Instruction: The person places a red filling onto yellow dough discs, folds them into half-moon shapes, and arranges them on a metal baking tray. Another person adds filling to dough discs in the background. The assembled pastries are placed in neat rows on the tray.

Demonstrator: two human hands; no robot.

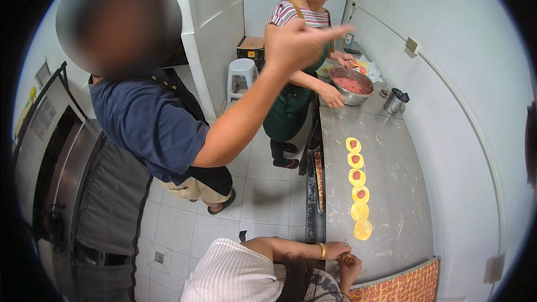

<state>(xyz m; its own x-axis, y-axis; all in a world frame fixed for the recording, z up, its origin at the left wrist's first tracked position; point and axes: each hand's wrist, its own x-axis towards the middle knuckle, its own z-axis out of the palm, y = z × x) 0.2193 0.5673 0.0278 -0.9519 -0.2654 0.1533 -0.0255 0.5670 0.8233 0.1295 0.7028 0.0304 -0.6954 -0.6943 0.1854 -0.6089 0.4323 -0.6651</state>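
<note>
Close to the near left edge of the metal table [386,190], my left hand [335,250], with a yellow band at its wrist, pinches a small filled dough wrapper [347,259]. My right hand [351,271] closes on the same wrapper from the near side. Reddish filling shows between the fingers; the rest is covered. Beyond my hands a row of round yellow wrappers [362,230] runs away along the table, their edges touching or overlapping. The two nearest are bare, and the farther ones each carry a dab of pink meat [356,175].
Just right of my hands lies a tray [438,271] packed with filled dumplings. A person in a green apron [288,112] stands by a metal bowl [358,99] of pink meat. Another person in a blue shirt [151,117] stretches an arm over the aisle. A white stool [242,70] stands behind.
</note>
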